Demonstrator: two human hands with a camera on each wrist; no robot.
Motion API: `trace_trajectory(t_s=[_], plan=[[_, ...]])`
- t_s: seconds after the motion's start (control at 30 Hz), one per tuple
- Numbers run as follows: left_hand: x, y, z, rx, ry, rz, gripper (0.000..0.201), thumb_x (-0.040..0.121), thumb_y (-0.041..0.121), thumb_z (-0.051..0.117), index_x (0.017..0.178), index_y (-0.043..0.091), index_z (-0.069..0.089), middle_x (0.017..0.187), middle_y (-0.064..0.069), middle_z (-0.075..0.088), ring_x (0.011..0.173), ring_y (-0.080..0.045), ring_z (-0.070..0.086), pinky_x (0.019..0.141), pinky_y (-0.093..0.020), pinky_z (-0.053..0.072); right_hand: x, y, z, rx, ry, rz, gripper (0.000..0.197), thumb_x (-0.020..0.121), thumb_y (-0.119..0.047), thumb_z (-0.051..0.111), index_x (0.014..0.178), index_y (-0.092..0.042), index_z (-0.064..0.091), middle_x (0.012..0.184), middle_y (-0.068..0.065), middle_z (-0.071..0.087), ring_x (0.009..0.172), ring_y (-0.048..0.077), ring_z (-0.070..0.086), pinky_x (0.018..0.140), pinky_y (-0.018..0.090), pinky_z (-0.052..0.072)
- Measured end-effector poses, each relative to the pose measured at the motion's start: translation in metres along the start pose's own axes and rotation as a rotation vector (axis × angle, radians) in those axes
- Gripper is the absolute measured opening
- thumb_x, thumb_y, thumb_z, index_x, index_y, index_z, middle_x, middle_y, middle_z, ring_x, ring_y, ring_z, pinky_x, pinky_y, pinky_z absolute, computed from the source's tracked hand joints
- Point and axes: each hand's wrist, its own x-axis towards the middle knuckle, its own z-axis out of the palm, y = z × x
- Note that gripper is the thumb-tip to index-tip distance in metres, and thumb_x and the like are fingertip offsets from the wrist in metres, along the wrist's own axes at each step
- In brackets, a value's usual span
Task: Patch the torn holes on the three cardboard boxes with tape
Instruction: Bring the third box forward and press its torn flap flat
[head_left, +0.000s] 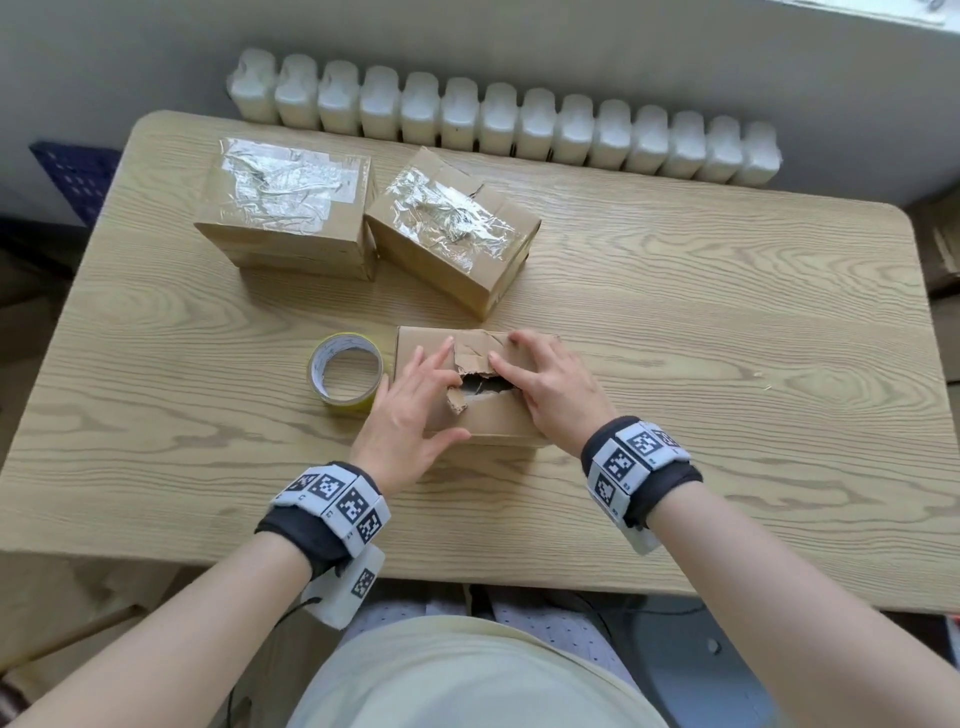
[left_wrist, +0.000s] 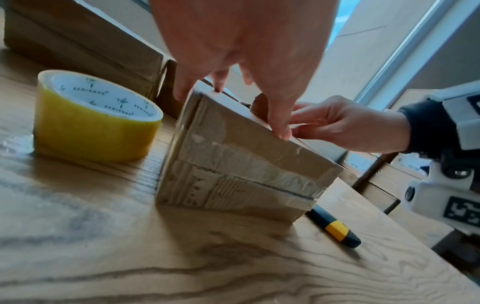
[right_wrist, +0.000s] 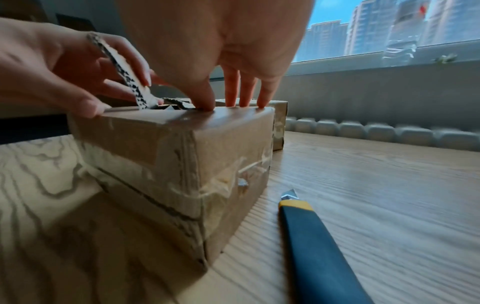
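Note:
A small cardboard box (head_left: 493, 418) with a ragged torn hole (head_left: 485, 385) in its top sits at the table's near middle. My left hand (head_left: 405, 410) lies over its left half, thumb on the front edge, fingers against an upright torn flap (right_wrist: 124, 72). My right hand (head_left: 550, 384) presses straight fingers on the top, right of the hole. A yellow tape roll (head_left: 358, 404) stands just left of the box. Two boxes with clear tape across their tops, one (head_left: 285, 208) and another (head_left: 452, 228), rest at the back left. The side view shows the box (left_wrist: 233, 164) and roll (left_wrist: 91, 131).
A blue-and-yellow utility knife (right_wrist: 311, 246) with its blade tip out lies on the wooden table (head_left: 727, 338) just right of the box; the head view hides it. A white radiator (head_left: 504, 124) runs behind the table. A blue crate (head_left: 72, 176) is at far left.

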Motion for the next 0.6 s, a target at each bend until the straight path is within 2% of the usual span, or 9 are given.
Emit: trace_trajectory(t_s=[0.07, 0.17, 0.23, 0.33, 0.43, 0.5, 0.6], plan=[[0.001, -0.001, -0.001, 0.087, -0.046, 0.043, 0.054, 0.081, 0.033, 0.069, 0.121, 0.032, 0.032, 0.153, 0.017, 0.021, 0.145, -0.012, 0.010, 0.113, -0.061, 0.010, -0.003, -0.005, -0.002, 0.036, 0.006, 0.011, 0.045, 0.076, -0.001, 0.061, 0.121, -0.010, 0.063, 0.123, 0.020, 0.054, 0.107, 0.038, 0.054, 0.085, 0.050, 0.049], [0.006, -0.002, -0.006, 0.137, -0.118, 0.039, 0.068, 0.084, 0.036, 0.065, 0.139, 0.027, 0.027, 0.145, 0.011, 0.040, 0.144, -0.008, 0.010, 0.115, -0.060, 0.005, -0.006, -0.016, -0.003, 0.250, 0.043, 0.097, 0.049, 0.069, -0.004, 0.052, 0.116, -0.005, 0.064, 0.114, 0.012, 0.055, 0.101, 0.030, 0.053, 0.086, 0.047, 0.048], [0.008, -0.002, -0.008, 0.152, -0.133, 0.027, 0.069, 0.083, 0.039, 0.065, 0.141, 0.023, 0.030, 0.146, 0.013, 0.038, 0.144, -0.007, 0.010, 0.116, -0.058, 0.003, -0.005, -0.026, -0.003, 0.388, 0.058, 0.139, 0.041, 0.071, -0.018, 0.059, 0.110, -0.010, 0.065, 0.108, 0.006, 0.056, 0.098, 0.024, 0.055, 0.086, 0.043, 0.048], [0.010, -0.002, -0.010, 0.139, -0.134, 0.007, 0.072, 0.083, 0.041, 0.065, 0.143, 0.024, 0.029, 0.148, 0.011, 0.036, 0.144, -0.004, 0.011, 0.117, -0.051, -0.002, 0.000, -0.042, -0.001, 0.478, 0.095, 0.154, 0.035, 0.071, -0.039, 0.073, 0.094, -0.014, 0.065, 0.092, -0.003, 0.057, 0.085, 0.018, 0.059, 0.078, 0.043, 0.050], [0.011, -0.003, -0.011, 0.160, -0.130, 0.007, 0.078, 0.081, 0.043, 0.067, 0.144, 0.022, 0.026, 0.147, 0.012, 0.037, 0.143, -0.002, 0.011, 0.117, -0.046, -0.004, 0.005, -0.046, 0.002, 0.509, 0.191, 0.246, 0.020, 0.078, -0.029, 0.071, 0.080, -0.011, 0.062, 0.077, -0.008, 0.054, 0.072, 0.017, 0.056, 0.072, 0.046, 0.049], [0.011, -0.006, -0.011, 0.196, -0.134, 0.022, 0.079, 0.080, 0.047, 0.065, 0.143, 0.022, 0.024, 0.148, 0.013, 0.036, 0.143, -0.001, 0.011, 0.118, -0.047, -0.002, 0.004, -0.041, 0.004, 0.502, 0.204, 0.342, 0.014, 0.081, -0.021, 0.069, 0.078, -0.010, 0.061, 0.073, -0.004, 0.058, 0.069, 0.018, 0.056, 0.071, 0.043, 0.049], [0.010, -0.010, -0.010, 0.234, -0.141, 0.054, 0.078, 0.081, 0.052, 0.060, 0.143, 0.027, 0.020, 0.149, 0.010, 0.036, 0.143, -0.002, 0.011, 0.118, -0.049, 0.003, 0.000, -0.031, 0.004, 0.478, 0.188, 0.462, 0.014, 0.083, -0.022, 0.067, 0.078, -0.010, 0.061, 0.071, -0.002, 0.059, 0.067, 0.016, 0.054, 0.071, 0.036, 0.048]])
